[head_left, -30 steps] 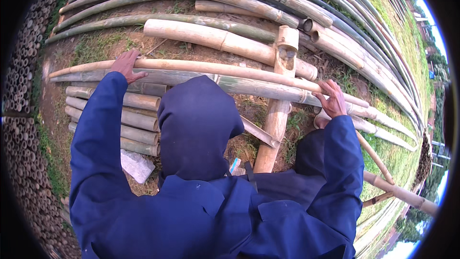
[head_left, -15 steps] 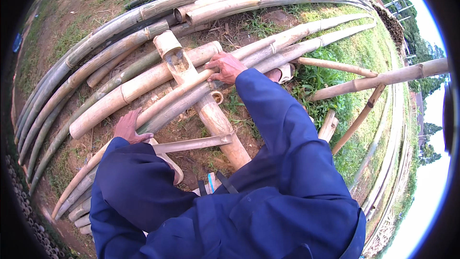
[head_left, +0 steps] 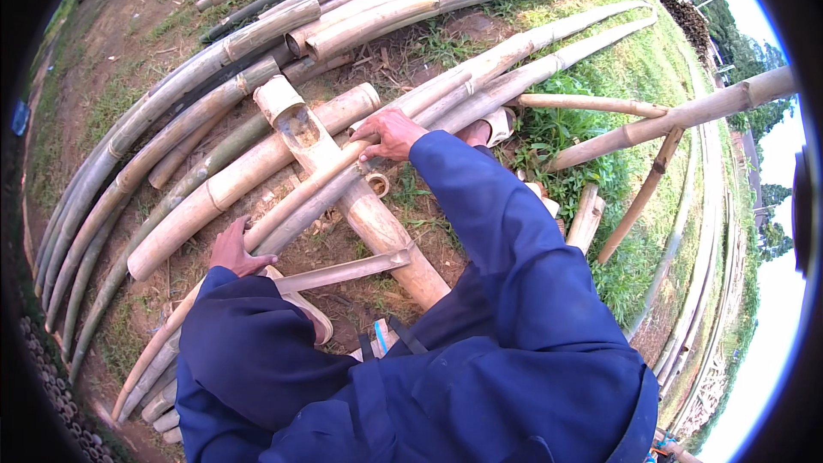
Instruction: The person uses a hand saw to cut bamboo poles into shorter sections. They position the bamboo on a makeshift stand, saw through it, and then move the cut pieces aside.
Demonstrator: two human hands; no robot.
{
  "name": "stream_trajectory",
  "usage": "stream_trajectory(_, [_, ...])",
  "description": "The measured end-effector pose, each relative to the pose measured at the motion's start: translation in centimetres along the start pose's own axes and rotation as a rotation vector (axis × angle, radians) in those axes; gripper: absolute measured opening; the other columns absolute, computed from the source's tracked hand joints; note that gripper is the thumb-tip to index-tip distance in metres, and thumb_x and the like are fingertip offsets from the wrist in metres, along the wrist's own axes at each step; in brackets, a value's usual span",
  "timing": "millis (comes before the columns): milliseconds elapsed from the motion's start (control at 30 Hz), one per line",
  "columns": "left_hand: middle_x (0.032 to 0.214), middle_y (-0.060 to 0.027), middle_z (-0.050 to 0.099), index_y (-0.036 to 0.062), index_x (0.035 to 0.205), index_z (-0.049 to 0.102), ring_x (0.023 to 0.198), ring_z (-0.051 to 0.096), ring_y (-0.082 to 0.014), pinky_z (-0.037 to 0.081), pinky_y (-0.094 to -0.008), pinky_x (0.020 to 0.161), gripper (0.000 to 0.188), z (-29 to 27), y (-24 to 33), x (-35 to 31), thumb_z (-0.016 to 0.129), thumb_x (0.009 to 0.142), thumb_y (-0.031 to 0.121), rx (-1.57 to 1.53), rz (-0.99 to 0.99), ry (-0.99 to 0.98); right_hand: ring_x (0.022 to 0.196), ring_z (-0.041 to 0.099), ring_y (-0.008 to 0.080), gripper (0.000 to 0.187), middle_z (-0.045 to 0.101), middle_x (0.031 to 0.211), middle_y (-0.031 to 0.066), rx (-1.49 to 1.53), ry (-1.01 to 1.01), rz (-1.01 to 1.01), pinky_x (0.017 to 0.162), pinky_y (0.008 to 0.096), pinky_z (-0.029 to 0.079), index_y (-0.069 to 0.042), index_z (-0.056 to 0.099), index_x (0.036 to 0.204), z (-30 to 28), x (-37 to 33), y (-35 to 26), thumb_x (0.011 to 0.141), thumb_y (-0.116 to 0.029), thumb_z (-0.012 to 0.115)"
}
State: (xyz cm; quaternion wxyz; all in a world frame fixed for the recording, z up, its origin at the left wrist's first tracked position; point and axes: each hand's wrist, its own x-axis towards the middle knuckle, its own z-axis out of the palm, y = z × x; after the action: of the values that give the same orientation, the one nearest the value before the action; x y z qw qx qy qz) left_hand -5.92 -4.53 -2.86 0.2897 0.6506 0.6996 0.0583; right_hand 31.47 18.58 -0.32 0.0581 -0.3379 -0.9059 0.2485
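Pale tan bamboo makes up the slender pole (head_left: 300, 195) that slants across the view from about eight o'clock to one o'clock, under both hands. Towards half past eight the left hand (head_left: 238, 249) lies over it, the thumb spread wide from the fingers. Near twelve o'clock the right hand (head_left: 393, 135) has its fingers curled over the same pole, holding it. Just beside it, on the side nearer the body, runs a greyer pole (head_left: 304, 218); both cross over a stout bamboo post (head_left: 390, 236), whose hollowed notch (head_left: 300, 127) shows at half past ten. A thick pale log (head_left: 210, 197) lies beyond them towards nine o'clock, with the post crossing in front of it. At half past seven a split bamboo strip (head_left: 343, 273) reaches the post with one end. Longer poles (head_left: 369, 26) lie on grass and soil between nine and one o'clock.
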Motion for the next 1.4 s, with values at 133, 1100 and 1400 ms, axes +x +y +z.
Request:
stream_trajectory(133, [0.128, -0.0204, 0.066, 0.0032, 0.142, 0.051, 0.122, 0.06, -0.039, 0.045, -0.0473, 0.107, 0.098, 0.1, -1.0, 0.0, 0.089, 0.068, 0.055, -0.018, 0.021, 0.028, 0.113, 0.066, 0.0346, 0.047, 0.073, 0.115, 0.0142, -0.029, 0.097, -0.125, 0.097, 0.046, 0.051, -0.016, 0.077, 0.118, 0.2, -0.2, 0.5, 0.076, -0.037, 0.087])
stream_trajectory(1100, [0.123, -0.0087, 0.064, 0.0136, 0.13, 0.062, 0.119, 0.061, -0.029, 0.045, -0.0449, 0.102, 0.067, 4.7, -5.4, -3.1, 0.068, 0.086, 0.064, 0.073, 0.029, 0.261, 0.112, 0.062, 0.0335, 0.046, 0.067, 0.113, 0.0131, -0.167, -0.011, -0.001, 0.099, 0.0424, 0.048, -0.007, 0.073, 0.117, -1.5, -1.0, -3.7, 0.075, -0.019, 0.088])
stream_trajectory(1400, [0.127, -0.0055, 0.064, 0.0195, 0.135, 0.059, 0.121, 0.061, -0.0261, 0.044, -0.0427, 0.103, 0.047, 3.5, -5.2, -2.2, 0.067, 0.09, 0.03, 0.176, -0.021, 0.114, 0.117, 0.061, 0.035, 0.067, 0.065, 0.122, 0.0141, -0.158, -0.136, 0.001, 0.103, 0.0438, 0.048, -0.007, 0.07, 0.125, -3.2, -1.2, -4.2, 0.064, -0.022, 0.094])
